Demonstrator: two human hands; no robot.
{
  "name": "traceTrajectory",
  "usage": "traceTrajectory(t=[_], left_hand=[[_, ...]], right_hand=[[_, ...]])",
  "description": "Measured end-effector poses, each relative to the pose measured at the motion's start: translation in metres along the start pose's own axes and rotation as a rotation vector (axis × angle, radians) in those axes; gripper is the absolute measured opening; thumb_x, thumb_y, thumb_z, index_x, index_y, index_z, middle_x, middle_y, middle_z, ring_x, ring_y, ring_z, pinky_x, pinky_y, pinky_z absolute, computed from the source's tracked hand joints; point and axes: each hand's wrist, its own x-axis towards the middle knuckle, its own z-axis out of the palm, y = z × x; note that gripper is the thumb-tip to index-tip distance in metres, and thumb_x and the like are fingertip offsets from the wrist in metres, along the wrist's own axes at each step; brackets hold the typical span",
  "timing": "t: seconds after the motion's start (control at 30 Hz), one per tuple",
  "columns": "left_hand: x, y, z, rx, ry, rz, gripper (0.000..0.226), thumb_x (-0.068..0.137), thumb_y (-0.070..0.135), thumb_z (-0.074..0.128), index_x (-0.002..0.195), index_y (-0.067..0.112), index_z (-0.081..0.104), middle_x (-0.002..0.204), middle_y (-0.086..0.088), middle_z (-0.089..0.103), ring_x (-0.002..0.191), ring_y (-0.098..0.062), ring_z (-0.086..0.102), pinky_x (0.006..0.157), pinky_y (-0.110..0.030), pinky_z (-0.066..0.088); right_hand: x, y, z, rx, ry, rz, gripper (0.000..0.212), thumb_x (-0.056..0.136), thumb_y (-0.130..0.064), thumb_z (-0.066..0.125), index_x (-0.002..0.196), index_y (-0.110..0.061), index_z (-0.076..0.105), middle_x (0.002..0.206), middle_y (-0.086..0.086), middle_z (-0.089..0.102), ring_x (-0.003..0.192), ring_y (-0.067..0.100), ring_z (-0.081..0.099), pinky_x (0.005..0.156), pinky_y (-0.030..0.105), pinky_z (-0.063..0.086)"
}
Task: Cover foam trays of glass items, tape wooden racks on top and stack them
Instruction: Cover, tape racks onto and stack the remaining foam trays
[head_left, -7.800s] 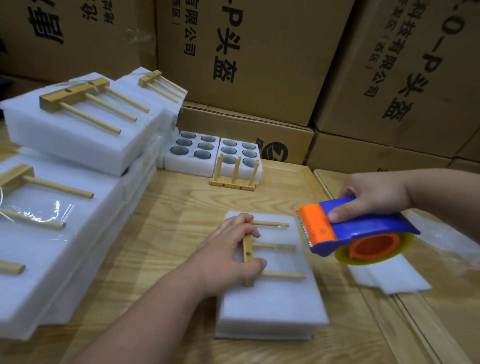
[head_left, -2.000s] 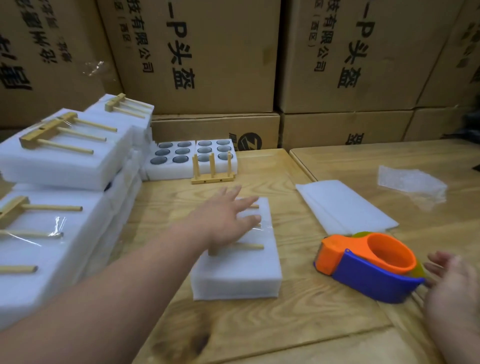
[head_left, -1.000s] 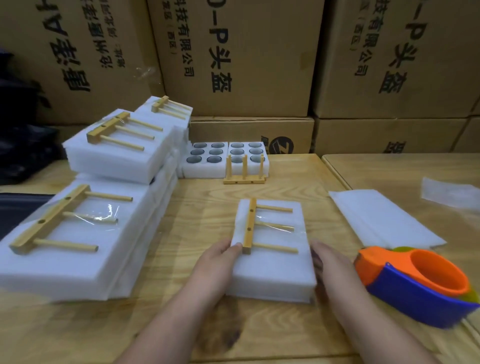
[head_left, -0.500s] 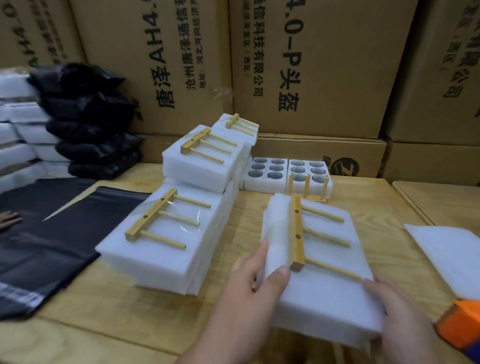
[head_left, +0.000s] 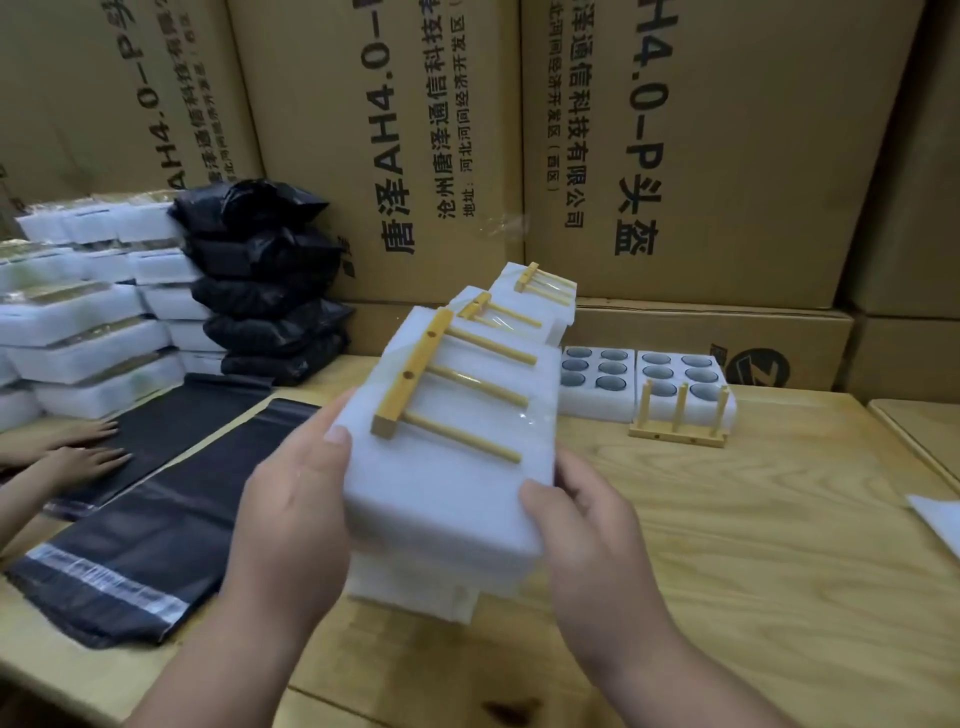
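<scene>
Head view: both hands hold the covered foam tray (head_left: 447, 499) at centre frame, lifted clear of the tabletop (head_left: 769, 545) and tilted. The left hand (head_left: 291, 519) has its grip wrapped on the tray's 9 o'clock edge, thumb on top; the right hand (head_left: 587, 525) clasps the 4 o'clock corner, likewise thumb on top. A two-sided hold probably keeps the glass inside level and the foam from flexing. The wooden rack (head_left: 441, 384) lies taped flat on top, pegs pointing toward 3 o'clock. Directly beneath and toward 12 o'clock sits the stack of finished trays (head_left: 415, 582), apparently the destination. At 2 o'clock, two open foam trays (head_left: 649, 384) of glass items wait with a loose rack (head_left: 675, 421) leaning against them. At 9 o'clock, another person's hands (head_left: 83, 452) press on black bags (head_left: 130, 535).
</scene>
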Motion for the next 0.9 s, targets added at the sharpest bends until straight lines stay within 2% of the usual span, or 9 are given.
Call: traceTrajectory(t=[0.07,0.13,0.3,0.43,0.5,0.6,0.73,0.8,0.9], left_hand=[[0.007,-0.011,-0.004,0.050,0.054,-0.013,0.043,0.089,0.054,0.034,0.107,0.050,0.072,0.102,0.023,0.075,0.098,0.006,0.065,0.080,-0.036,0.047],[0.013,-0.022,-0.005,0.060,0.087,-0.044,0.044,0.090,0.052,0.031,0.106,0.054,0.072,0.102,0.024,0.075,0.099,0.008,0.065,0.083,-0.035,0.047],[0.025,-0.040,0.000,0.011,0.217,-0.052,0.044,0.092,0.054,0.031,0.099,0.052,0.075,0.097,0.020,0.076,0.096,-0.002,0.068,0.079,-0.036,0.049],[0.039,-0.042,0.000,-0.004,0.293,-0.087,0.044,0.090,0.060,0.033,0.086,0.051,0.076,0.082,0.020,0.074,0.086,-0.012,0.066,0.077,-0.037,0.048],[0.040,-0.043,-0.002,-0.011,0.309,-0.092,0.044,0.089,0.060,0.033,0.085,0.053,0.076,0.081,0.022,0.074,0.083,-0.003,0.065,0.075,-0.035,0.047],[0.035,-0.044,-0.001,-0.004,0.310,-0.088,0.042,0.090,0.060,0.033,0.084,0.056,0.074,0.080,0.028,0.072,0.074,0.011,0.063,0.071,-0.035,0.045],[0.027,-0.047,0.001,0.008,0.301,-0.020,0.040,0.090,0.061,0.033,0.089,0.055,0.072,0.092,0.030,0.071,0.087,0.013,0.062,0.074,-0.029,0.045],[0.026,-0.049,-0.001,0.008,0.295,-0.006,0.041,0.090,0.061,0.034,0.097,0.049,0.072,0.098,0.029,0.071,0.095,0.010,0.062,0.077,-0.029,0.045],[0.021,-0.047,0.001,0.058,0.282,0.030,0.044,0.091,0.059,0.035,0.114,0.040,0.066,0.104,0.036,0.066,0.098,0.016,0.057,0.079,-0.028,0.043]], right_hand=[[0.006,0.006,0.010,-0.052,-0.011,0.024,0.039,0.088,-0.025,0.052,0.122,-0.023,0.069,0.116,-0.004,0.075,0.109,0.017,0.070,0.093,0.045,0.056],[0.010,0.012,0.017,-0.098,-0.011,0.047,0.038,0.089,-0.028,0.052,0.124,-0.024,0.068,0.117,-0.007,0.074,0.110,0.014,0.069,0.098,0.050,0.054],[0.015,0.021,0.025,-0.187,0.011,0.043,0.036,0.088,-0.034,0.055,0.121,-0.030,0.067,0.115,-0.013,0.073,0.106,0.010,0.070,0.095,0.044,0.057],[0.020,0.022,0.029,-0.238,0.008,0.046,0.042,0.084,-0.051,0.057,0.121,-0.033,0.065,0.119,-0.014,0.070,0.110,0.008,0.067,0.097,0.041,0.055],[0.020,0.023,0.029,-0.262,-0.013,0.063,0.051,0.081,-0.059,0.057,0.126,-0.035,0.062,0.124,-0.015,0.067,0.116,0.010,0.064,0.101,0.042,0.052],[0.018,0.026,0.022,-0.251,-0.031,0.073,0.048,0.082,-0.057,0.058,0.126,-0.039,0.062,0.126,-0.018,0.066,0.117,0.004,0.062,0.101,0.040,0.052],[0.013,0.030,0.011,-0.245,-0.052,0.107,0.057,0.084,-0.057,0.057,0.138,-0.038,0.056,0.131,-0.022,0.064,0.119,-0.005,0.058,0.102,0.031,0.049],[0.011,0.030,0.008,-0.221,-0.049,0.144,0.065,0.084,-0.059,0.058,0.144,-0.035,0.053,0.136,-0.021,0.061,0.122,-0.003,0.058,0.106,0.033,0.048],[0.009,0.032,0.004,-0.227,-0.031,0.151,0.065,0.086,-0.059,0.057,0.144,-0.029,0.055,0.141,-0.019,0.058,0.127,-0.002,0.055,0.109,0.032,0.045]])
